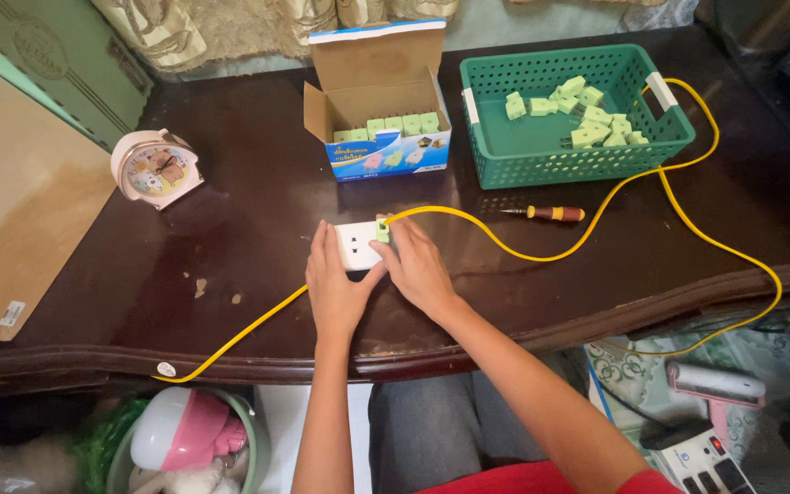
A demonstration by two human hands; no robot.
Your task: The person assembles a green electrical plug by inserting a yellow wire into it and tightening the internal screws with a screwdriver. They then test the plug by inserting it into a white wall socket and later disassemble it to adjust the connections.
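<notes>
Socket block [357, 245]: white, flat on the dark table [258, 210], near the front edge at centre. Long axis runs left-right across the view; socket face up, holes visible on the bare part.
Plug [382, 230]: small, light green, seated at the block's right end, standing up from the face.
Cable [541, 252]: yellow. One run leaves the plug area to the right, loops past the basket and drops over the table's right front edge. Another run leaves the block to the lower left and hangs over the front edge.
Left hand [336, 284]: flat, fingers together and extended, lying on the block's left end. Grips nothing.
Right hand [416, 267]: fingers curled narrow at the plug, fingertips touching it; whether it pinches or only presses cannot be told.
Box [378, 101]: cardboard, lid flap open and upright, behind the block. Holds a row of green plugs, standing side by side.
Basket [496, 160]: green plastic mesh, white handles, right of the box. Loose green plugs heaped toward its back right; left half of the floor bare.
Screwdriver [549, 213]: red and yellow handle, lying between basket and cable, tip pointing left.
Clock [155, 167]: pink, round, far left, well apart from the hands.
Board [20, 210]: tan, at the left edge.
</notes>
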